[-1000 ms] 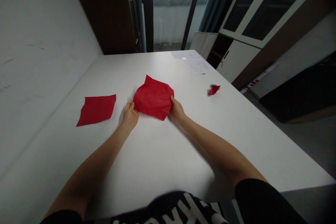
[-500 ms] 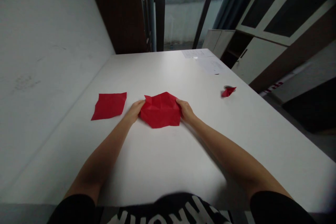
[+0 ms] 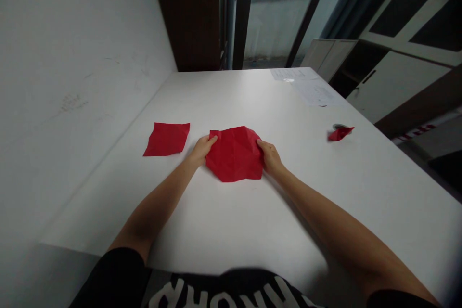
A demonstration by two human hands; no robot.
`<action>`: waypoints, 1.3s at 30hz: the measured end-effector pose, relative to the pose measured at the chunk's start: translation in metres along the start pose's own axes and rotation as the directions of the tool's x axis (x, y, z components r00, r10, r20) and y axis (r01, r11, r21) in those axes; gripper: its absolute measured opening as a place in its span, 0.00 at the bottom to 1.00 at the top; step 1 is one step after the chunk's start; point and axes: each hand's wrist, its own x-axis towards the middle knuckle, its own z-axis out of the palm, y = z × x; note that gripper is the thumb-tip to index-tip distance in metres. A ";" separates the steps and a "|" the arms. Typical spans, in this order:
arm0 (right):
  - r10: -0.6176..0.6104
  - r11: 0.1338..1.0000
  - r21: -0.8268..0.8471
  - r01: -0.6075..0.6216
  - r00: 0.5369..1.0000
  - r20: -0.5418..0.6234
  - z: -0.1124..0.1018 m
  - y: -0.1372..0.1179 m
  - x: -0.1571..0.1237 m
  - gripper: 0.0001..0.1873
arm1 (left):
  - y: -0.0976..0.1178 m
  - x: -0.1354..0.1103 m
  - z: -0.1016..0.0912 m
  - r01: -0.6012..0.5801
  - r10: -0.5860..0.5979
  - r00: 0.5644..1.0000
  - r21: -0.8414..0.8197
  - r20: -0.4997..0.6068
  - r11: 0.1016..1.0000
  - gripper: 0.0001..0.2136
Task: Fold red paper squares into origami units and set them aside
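A creased red paper sheet lies on the white table in front of me. My left hand pinches its left edge, thumb on top. At the sheet's right edge my right hand grips it the same way. The paper lies nearly flat against the tabletop between both hands.
A second flat red sheet lies to the left, near the white wall. A small folded red piece sits to the right beside a round dark object. White papers lie at the far right corner. Cabinets stand beyond the table's right edge.
The red sheet, raised and tilted up a second ago, has come down flat onto the table. Both hands stayed on its edges. My head view shifted left.
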 end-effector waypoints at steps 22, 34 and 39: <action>0.021 0.977 0.212 -0.029 0.999 0.040 0.013 0.001 0.005 0.25 | 0.001 -0.014 0.008 -0.102 0.101 0.995 -0.056 -0.016 0.993 0.15; -0.190 0.970 -0.158 0.184 0.982 -0.024 0.015 0.006 0.002 0.25 | 0.020 -0.017 -0.041 -0.179 0.199 0.969 0.139 -0.147 0.974 0.11; -0.105 0.990 -0.098 0.101 0.994 -0.038 0.005 0.004 0.008 0.25 | 0.060 -0.009 -0.104 -0.167 0.204 0.934 0.146 -0.294 0.975 0.10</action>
